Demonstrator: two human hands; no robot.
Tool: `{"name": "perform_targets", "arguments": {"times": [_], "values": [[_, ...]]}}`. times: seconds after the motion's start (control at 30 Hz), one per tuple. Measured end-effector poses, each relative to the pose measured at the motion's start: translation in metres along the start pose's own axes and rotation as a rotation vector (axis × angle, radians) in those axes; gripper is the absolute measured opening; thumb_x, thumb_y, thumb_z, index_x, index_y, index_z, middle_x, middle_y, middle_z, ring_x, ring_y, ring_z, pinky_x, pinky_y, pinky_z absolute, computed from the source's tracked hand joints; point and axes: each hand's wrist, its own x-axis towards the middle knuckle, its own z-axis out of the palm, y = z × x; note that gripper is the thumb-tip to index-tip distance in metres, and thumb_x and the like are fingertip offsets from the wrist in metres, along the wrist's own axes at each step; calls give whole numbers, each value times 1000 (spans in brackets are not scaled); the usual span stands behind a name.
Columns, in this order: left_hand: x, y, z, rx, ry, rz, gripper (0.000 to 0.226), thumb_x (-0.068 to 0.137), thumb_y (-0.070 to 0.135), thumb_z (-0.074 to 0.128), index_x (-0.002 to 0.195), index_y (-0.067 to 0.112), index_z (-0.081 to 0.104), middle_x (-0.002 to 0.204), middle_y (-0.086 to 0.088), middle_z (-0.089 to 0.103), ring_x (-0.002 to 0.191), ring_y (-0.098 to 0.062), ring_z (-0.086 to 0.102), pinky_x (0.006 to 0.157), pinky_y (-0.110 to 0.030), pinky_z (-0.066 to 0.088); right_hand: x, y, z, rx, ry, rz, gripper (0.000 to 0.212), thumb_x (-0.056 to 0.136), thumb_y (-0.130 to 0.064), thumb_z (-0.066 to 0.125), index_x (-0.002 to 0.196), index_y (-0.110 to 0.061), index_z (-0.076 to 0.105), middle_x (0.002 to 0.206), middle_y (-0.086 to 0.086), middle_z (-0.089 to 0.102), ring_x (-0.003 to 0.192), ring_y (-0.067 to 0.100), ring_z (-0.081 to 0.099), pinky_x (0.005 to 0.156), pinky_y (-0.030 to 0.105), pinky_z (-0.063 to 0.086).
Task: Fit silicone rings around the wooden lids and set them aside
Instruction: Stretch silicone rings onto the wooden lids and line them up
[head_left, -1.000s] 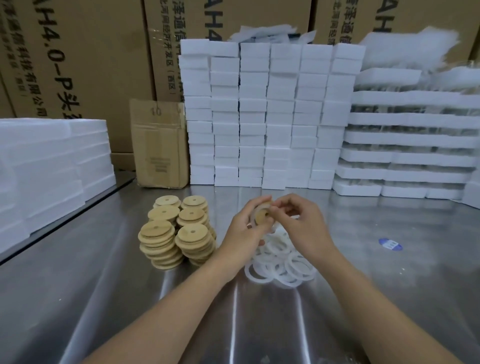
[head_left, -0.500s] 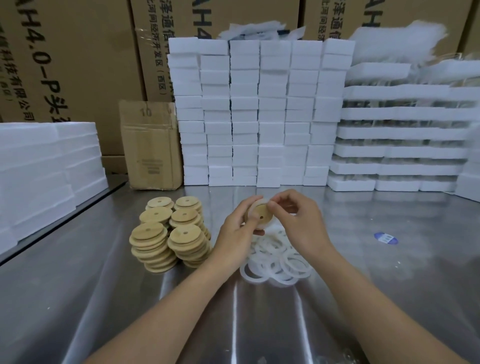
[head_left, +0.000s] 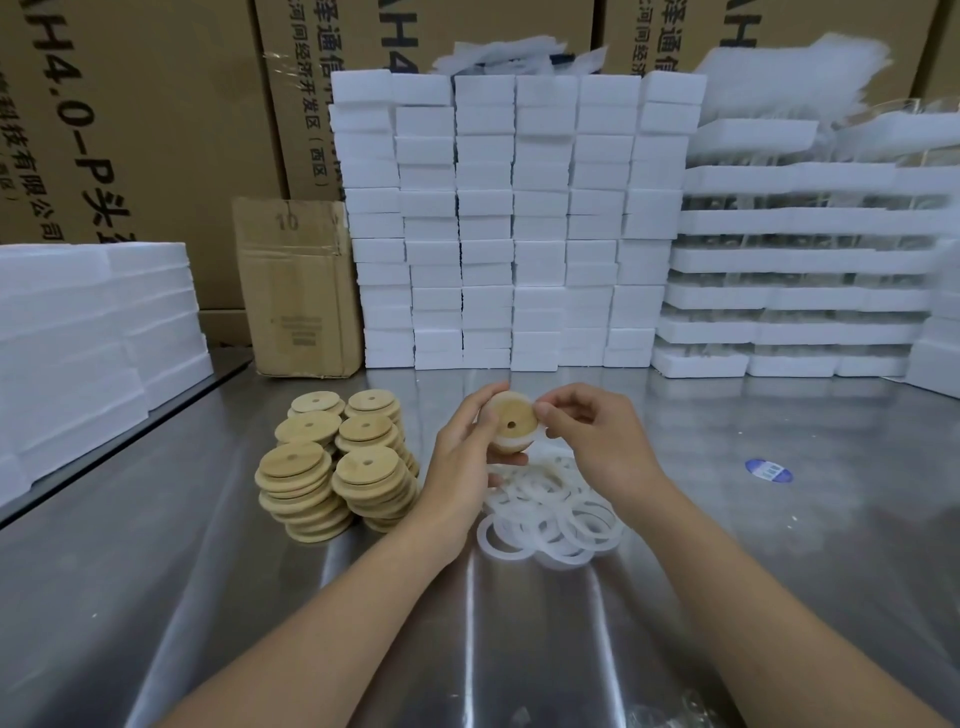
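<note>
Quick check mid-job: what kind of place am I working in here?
Most likely a packing or assembly bench in a warehouse or small factory: shipping cartons and white foam blocks stacked along the wall, and batches of wooden lids and silicone rings on a steel worktable.

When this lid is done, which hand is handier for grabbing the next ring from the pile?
Probably the right hand: it only pinches the ring at the edge of the lid, and the ring pile lies just below it. The left hand grips the lid.
</note>
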Motion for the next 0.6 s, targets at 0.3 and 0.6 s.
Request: {"name": "perform_targets", "arguments": {"times": [0.3, 0.6], "values": [[1, -4, 2, -60, 31, 9, 30, 116, 26, 46, 128, 39, 70, 116, -10, 80, 76, -24, 78, 56, -21, 52, 2, 1, -2, 57, -29, 36, 4, 94, -20, 77, 91, -17, 78, 78, 5, 76, 64, 2, 65, 59, 10, 47], [3, -4, -4, -12, 41, 108, 30, 115, 20, 49, 131, 34, 71, 120, -12, 77, 77, -28, 81, 53, -13, 50, -1, 0, 2, 32, -55, 116, 20, 93, -34, 77, 89, -15, 72, 79, 1, 78, 68, 7, 72, 71, 26, 46]]}}
